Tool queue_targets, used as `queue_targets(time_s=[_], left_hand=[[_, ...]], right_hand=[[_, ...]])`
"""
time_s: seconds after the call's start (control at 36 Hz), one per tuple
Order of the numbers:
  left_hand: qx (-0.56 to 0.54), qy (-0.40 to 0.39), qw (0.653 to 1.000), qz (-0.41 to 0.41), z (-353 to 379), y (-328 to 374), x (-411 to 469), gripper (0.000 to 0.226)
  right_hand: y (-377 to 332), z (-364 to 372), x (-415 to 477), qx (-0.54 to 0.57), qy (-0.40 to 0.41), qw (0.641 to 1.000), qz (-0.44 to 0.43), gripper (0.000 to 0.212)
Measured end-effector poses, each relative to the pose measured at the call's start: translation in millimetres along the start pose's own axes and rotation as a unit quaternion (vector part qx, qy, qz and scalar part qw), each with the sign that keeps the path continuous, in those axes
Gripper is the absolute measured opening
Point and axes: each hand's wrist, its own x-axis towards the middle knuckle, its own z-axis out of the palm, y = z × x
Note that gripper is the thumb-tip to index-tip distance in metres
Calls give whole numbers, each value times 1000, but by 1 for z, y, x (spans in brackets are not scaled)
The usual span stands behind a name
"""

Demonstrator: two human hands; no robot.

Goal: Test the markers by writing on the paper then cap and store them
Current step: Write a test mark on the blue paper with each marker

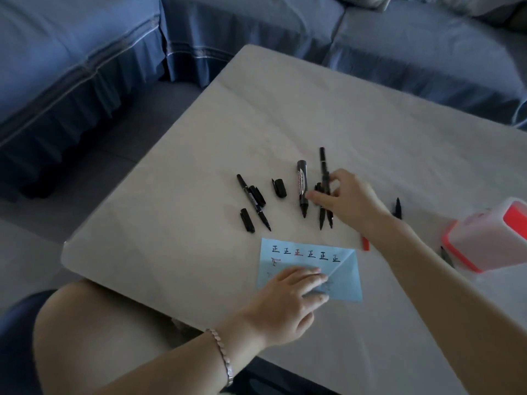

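One paper [346,280] nr table [285,109] edge, L hand [288,297] pressing.

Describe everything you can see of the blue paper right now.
The blue paper is a light-blue sheet lying flat on the pale table near its front edge, with diagonal fold creases across its right part. Six handwritten characters run along its top, the third in red, the others dark; a seventh is begun below at the left. The left hand rests on its lower half, fingers straight. Nothing else visibly touches it.
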Motion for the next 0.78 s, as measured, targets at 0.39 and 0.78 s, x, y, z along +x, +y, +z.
queue_targets(time_s=[0.39,0.78], left_hand=[[-10,-4,1000,10,4,-5,-2,36],[0,27,999,17,6,-6,-2,36]], right_hand=[[-37,65,31,-146,-27,987,-63,18],[-61,70,15,-208,-79,972,-75,30]])
